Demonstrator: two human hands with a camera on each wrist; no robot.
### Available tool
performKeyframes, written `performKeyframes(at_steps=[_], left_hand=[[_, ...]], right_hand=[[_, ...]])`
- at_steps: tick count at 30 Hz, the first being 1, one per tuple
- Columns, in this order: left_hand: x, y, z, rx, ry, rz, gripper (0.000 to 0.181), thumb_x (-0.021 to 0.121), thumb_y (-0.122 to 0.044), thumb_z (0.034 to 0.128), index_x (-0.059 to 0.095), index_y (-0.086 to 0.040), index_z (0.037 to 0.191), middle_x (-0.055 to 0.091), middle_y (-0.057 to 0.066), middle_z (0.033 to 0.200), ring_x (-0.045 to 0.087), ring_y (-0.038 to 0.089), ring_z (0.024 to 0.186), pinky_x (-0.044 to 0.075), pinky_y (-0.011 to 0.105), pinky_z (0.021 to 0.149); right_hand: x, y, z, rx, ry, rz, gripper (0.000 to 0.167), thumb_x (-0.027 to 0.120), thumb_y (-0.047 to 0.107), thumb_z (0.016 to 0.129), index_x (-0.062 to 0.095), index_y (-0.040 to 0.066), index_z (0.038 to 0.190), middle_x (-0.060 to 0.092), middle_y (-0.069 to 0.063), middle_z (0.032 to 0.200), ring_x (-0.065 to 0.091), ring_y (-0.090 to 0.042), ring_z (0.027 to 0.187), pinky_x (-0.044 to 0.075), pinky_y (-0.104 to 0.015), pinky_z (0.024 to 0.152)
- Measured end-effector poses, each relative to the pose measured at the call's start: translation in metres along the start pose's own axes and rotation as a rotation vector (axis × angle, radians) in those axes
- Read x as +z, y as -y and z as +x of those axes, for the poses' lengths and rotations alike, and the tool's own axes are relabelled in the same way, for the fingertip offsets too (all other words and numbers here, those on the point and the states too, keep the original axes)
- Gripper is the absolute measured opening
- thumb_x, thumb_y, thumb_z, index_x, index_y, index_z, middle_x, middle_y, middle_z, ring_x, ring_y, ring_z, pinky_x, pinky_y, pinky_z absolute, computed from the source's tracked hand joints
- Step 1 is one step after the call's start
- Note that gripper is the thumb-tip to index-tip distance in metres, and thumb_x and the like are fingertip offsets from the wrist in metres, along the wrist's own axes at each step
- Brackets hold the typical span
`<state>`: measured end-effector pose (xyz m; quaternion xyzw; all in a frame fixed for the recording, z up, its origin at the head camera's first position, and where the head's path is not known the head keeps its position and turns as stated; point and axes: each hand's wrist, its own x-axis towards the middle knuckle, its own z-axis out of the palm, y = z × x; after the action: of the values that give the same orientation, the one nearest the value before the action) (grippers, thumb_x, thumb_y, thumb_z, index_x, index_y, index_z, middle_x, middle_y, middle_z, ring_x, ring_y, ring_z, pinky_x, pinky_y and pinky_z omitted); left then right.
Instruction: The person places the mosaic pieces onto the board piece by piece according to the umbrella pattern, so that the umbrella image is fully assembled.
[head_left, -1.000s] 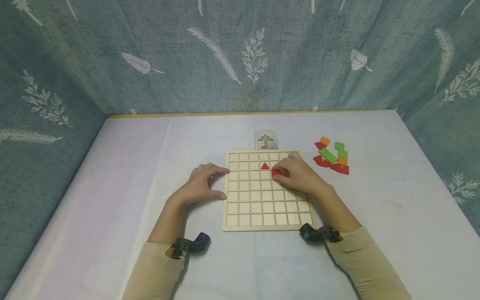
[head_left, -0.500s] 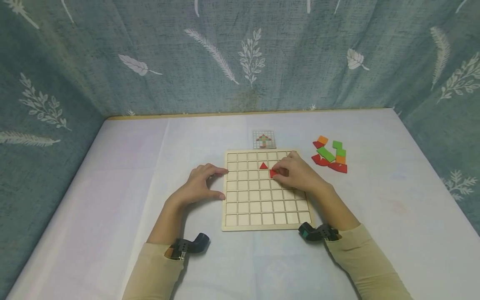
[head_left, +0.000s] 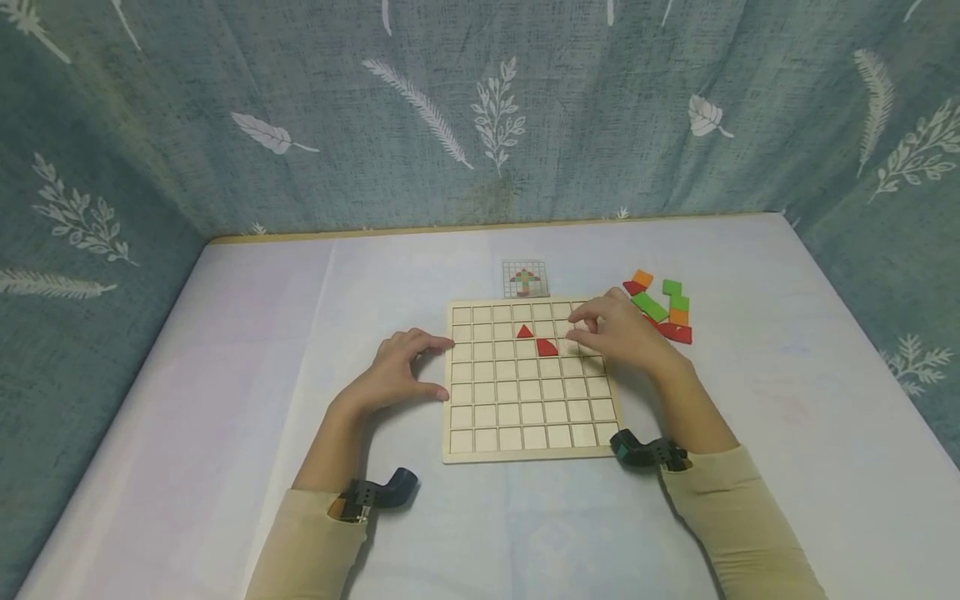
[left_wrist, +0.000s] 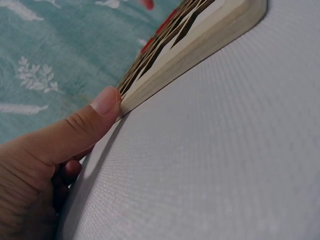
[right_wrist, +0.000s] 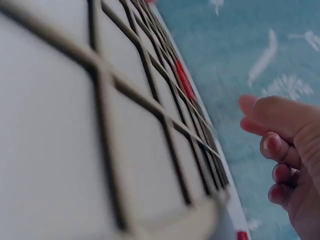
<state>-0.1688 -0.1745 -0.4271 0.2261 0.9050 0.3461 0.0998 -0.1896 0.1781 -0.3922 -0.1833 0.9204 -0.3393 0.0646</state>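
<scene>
Nearest, two sleeves (head_left: 303,546) reach in over the near side of the tabletop (head_left: 187,467), each wrist bearing a camera (head_left: 393,489); beyond them lies the board (head_left: 525,456), a gridded square with its near edge toward the person. The left hand (head_left: 397,368) rests thumb and forefinger, spread wide, on the board's left edge, gripping nothing. The right hand (head_left: 624,332) hangs over the board's right edge toward its far right corner, empty, thumb and forefinger parted. Left of it, the red quarter-round (head_left: 547,347) sits in the third row from the far edge, fifth column from the left; whether it lies flush I cannot tell. The triangle (head_left: 524,332) is one row farther, one column left. The loose pieces (head_left: 649,307) lie toward the tabletop's right edge, just past the board's far right corner, and the card (head_left: 526,279) is by the board's far edge, showing a red and green figure. Setting the quarter-round seems about done; the next move probably calls for pinching another piece and squaring it to a cell matching the card
</scene>
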Motion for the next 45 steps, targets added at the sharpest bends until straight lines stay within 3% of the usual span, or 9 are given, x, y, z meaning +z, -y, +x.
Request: performKeyframes(at_steps=[7, 15, 19, 25, 28, 32, 34, 40, 45], left_hand=[[0.0, 0.001, 0.0, 0.005, -0.005, -0.003, 0.074, 0.087, -0.035, 0.0628, 0.057, -0.018, 0.128, 0.056, 0.004, 0.122, 0.043, 0.024, 0.111, 0.024, 0.045, 0.097], [0.001, 0.002, 0.0, 0.002, -0.006, -0.009, 0.074, 0.087, -0.037, 0.0624, 0.057, -0.019, 0.128, 0.056, 0.004, 0.122, 0.042, 0.025, 0.113, 0.022, 0.047, 0.1], [0.001, 0.001, -0.001, -0.005, -0.004, -0.013, 0.073, 0.087, -0.036, 0.0626, 0.057, -0.019, 0.128, 0.056, 0.004, 0.123, 0.042, 0.025, 0.114, 0.022, 0.048, 0.101], [0.001, 0.0, -0.001, -0.01, 0.001, -0.012, 0.074, 0.086, -0.037, 0.0629, 0.057, -0.019, 0.128, 0.056, 0.004, 0.123, 0.042, 0.025, 0.113, 0.021, 0.048, 0.101], [0.001, 0.0, -0.001, -0.01, 0.001, -0.008, 0.074, 0.086, -0.037, 0.0628, 0.057, -0.019, 0.128, 0.056, 0.004, 0.122, 0.042, 0.025, 0.112, 0.022, 0.047, 0.1], [0.001, -0.001, -0.001, -0.01, -0.004, -0.006, 0.074, 0.086, -0.037, 0.0629, 0.057, -0.018, 0.128, 0.056, 0.004, 0.122, 0.042, 0.024, 0.112, 0.022, 0.047, 0.1], [0.001, -0.001, -0.001, -0.006, -0.005, -0.008, 0.074, 0.086, -0.038, 0.0629, 0.057, -0.018, 0.128, 0.056, 0.004, 0.122, 0.042, 0.024, 0.111, 0.022, 0.047, 0.1], [0.001, 0.0, -0.001, 0.012, -0.001, -0.009, 0.074, 0.086, -0.038, 0.0634, 0.056, -0.02, 0.129, 0.056, 0.003, 0.123, 0.042, 0.023, 0.11, 0.023, 0.046, 0.099], [0.0, -0.001, -0.001, 0.005, -0.001, -0.006, 0.074, 0.086, -0.037, 0.0634, 0.056, -0.02, 0.129, 0.056, 0.003, 0.123, 0.042, 0.023, 0.111, 0.023, 0.045, 0.099]], right_hand=[[-0.026, -0.014, -0.009, -0.072, -0.111, 0.031, 0.018, 0.07, 0.009, 0.083, 0.068, -0.004, 0.096, 0.047, -0.004, 0.071, 0.041, -0.025, 0.082, 0.037, -0.038, 0.078], [-0.045, -0.032, -0.022, 0.055, -0.155, -0.014, 0.024, 0.068, 0.01, 0.084, 0.067, -0.007, 0.1, 0.061, -0.012, 0.08, 0.046, -0.031, 0.088, 0.033, -0.038, 0.074], [-0.046, -0.039, -0.023, 0.114, -0.131, -0.047, 0.027, 0.069, 0.008, 0.083, 0.066, -0.009, 0.104, 0.062, -0.019, 0.085, 0.048, -0.032, 0.087, 0.036, -0.04, 0.074], [-0.038, -0.046, -0.019, 0.25, -0.06, -0.101, 0.036, 0.065, 0.009, 0.086, 0.061, -0.006, 0.118, 0.063, -0.025, 0.107, 0.041, -0.04, 0.106, 0.037, -0.051, 0.087], [-0.033, -0.047, -0.015, 0.198, -0.086, -0.159, 0.033, 0.064, 0.009, 0.085, 0.063, -0.006, 0.114, 0.064, -0.026, 0.107, 0.046, -0.044, 0.107, 0.035, -0.053, 0.091], [-0.028, -0.045, -0.011, 0.119, -0.115, -0.17, 0.027, 0.057, -0.001, 0.082, 0.066, -0.007, 0.107, 0.066, -0.025, 0.103, 0.053, -0.037, 0.094, 0.039, -0.049, 0.084], [-0.025, -0.043, -0.01, 0.125, -0.116, -0.153, 0.029, 0.052, -0.005, 0.083, 0.066, -0.007, 0.107, 0.065, -0.025, 0.105, 0.054, -0.036, 0.093, 0.044, -0.049, 0.081], [-0.024, -0.04, -0.011, 0.215, -0.089, -0.103, 0.031, 0.05, 0.001, 0.088, 0.06, -0.008, 0.115, 0.061, -0.026, 0.113, 0.053, -0.038, 0.107, 0.043, -0.052, 0.092], [-0.026, -0.038, -0.012, 0.208, -0.026, -0.09, 0.034, 0.061, 0.011, 0.086, 0.061, -0.008, 0.114, 0.062, -0.022, 0.104, 0.053, -0.032, 0.093, 0.044, -0.047, 0.083]])
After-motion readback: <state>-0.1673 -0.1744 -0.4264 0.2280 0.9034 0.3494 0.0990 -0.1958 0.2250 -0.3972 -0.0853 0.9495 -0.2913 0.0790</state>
